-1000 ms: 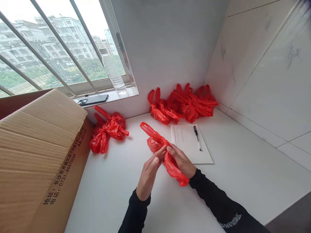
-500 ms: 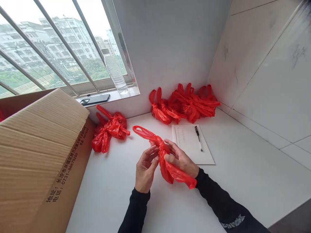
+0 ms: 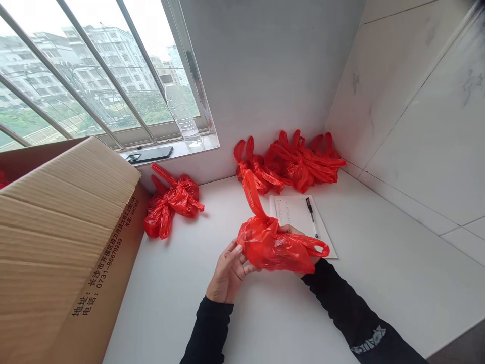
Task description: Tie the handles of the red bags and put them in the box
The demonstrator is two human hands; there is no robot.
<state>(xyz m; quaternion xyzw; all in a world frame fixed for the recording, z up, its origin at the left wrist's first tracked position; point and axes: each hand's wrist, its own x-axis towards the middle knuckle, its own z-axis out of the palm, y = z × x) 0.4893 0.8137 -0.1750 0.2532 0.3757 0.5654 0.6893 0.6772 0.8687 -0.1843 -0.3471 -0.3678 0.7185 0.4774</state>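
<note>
Both my hands hold a red plastic bag [image 3: 273, 245] just above the white counter. My left hand [image 3: 227, 273] pinches the bag's left edge with its fingers curled. My right hand [image 3: 293, 231] is almost wholly hidden behind the bag, which drapes over it. One bag handle stands up towards the wall; the other loops out to the right over my black sleeve. A sheet of paper [image 3: 295, 215] with a pen [image 3: 311, 216] lies just behind the bag.
An open cardboard box [image 3: 64, 237] fills the left side. A knotted red bag [image 3: 170, 199] lies beside it, and a pile of knotted red bags [image 3: 291, 162] sits in the far corner. On the window sill rest a phone [image 3: 149, 153] and a clear bottle [image 3: 184, 119].
The bag was twisted into a thin strip between my fingers; now it is spread open and puffed out, one handle raised, with my right hand behind it.
</note>
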